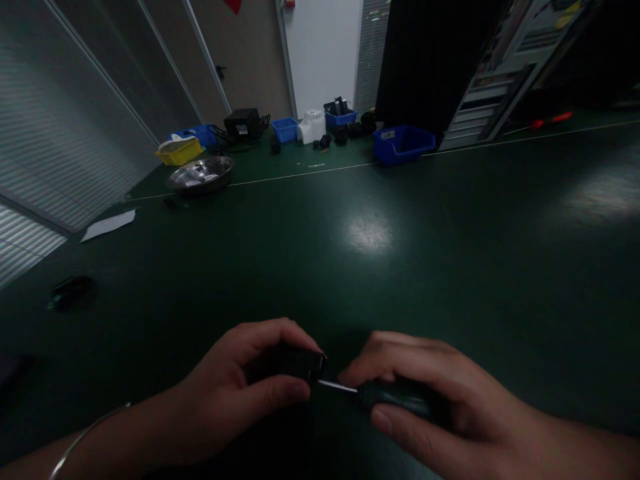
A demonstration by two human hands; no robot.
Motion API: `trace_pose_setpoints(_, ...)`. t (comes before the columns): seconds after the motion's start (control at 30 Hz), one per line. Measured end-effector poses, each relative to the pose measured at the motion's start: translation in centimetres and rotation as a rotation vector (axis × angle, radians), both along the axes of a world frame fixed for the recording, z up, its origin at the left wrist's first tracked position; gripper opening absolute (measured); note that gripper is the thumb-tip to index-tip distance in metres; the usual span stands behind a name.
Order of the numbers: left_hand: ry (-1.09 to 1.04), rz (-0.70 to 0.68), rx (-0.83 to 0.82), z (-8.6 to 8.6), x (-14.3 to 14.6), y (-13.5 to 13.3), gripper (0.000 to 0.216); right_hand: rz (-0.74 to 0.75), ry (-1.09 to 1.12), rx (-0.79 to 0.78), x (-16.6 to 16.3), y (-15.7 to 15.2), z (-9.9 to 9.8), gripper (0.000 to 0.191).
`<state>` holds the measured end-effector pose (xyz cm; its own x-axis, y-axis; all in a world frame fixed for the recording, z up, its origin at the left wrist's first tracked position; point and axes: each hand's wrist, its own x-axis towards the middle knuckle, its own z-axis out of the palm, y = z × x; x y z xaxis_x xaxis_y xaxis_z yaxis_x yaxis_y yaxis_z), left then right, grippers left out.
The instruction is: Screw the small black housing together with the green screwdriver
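My left hand (245, 387) is closed round a small black block-shaped part (295, 363) near the front edge of the dark green table (370, 267). My right hand (430, 407) grips a screwdriver (395, 395) by its dark handle. Its thin metal shaft (337, 386) points left and its tip meets the end of the black part. The two hands are almost touching. A thin bracelet (85, 437) sits on my left wrist.
A small black object (70, 291) lies at the left. Farther back are a metal bowl (201, 175), a yellow bin (180, 151), several blue bins (403, 143), a black box (243, 123), a white device (313, 125), a paper sheet (107, 225) and a red-handled tool (550, 120).
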<state>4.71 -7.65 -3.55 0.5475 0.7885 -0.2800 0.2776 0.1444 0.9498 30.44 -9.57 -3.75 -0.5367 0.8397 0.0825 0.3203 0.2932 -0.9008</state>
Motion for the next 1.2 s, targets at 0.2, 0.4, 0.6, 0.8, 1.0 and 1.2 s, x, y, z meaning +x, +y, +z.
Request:
trace_pose_setpoints(0.2, -0.019, 0.039, -0.021, -0.2, 0.1, -0.2, 0.016, -0.059, -0.003, 0.044, -0.8, 0.4, 0.4, 0.016)
trace_pose_setpoints(0.4, 0.115, 0.060, 0.252, -0.1, 0.4, -0.6, 0.015, -0.069, -0.011, 0.085, -1.5, 0.7, 1.1, 0.017)
trace_pose_setpoints(0.6, 0.114, 0.036, 0.421, -0.5, 0.6, -0.7, 0.021, -0.018, 0.032, 0.038, -0.6, 0.7, 0.4, 0.018)
trace_pose_setpoints(0.8, 0.138, 0.103, 0.400, -0.5, 0.4, -0.8, 0.016, -0.006, 0.040, -0.010, -0.1, 0.1, -0.1, 0.021)
trace_pose_setpoints(1.0, 0.039, 0.218, 0.378, -0.5, 0.3, -1.3, 0.017, -0.004, 0.054, -0.001, -0.2, 0.1, -0.2, 0.022)
trace_pose_setpoints(1.2, 0.045, 0.242, 0.410, -0.3, 0.4, -1.5, 0.015, -0.012, 0.069, 0.005, -0.2, 0.5, -0.2, 0.024)
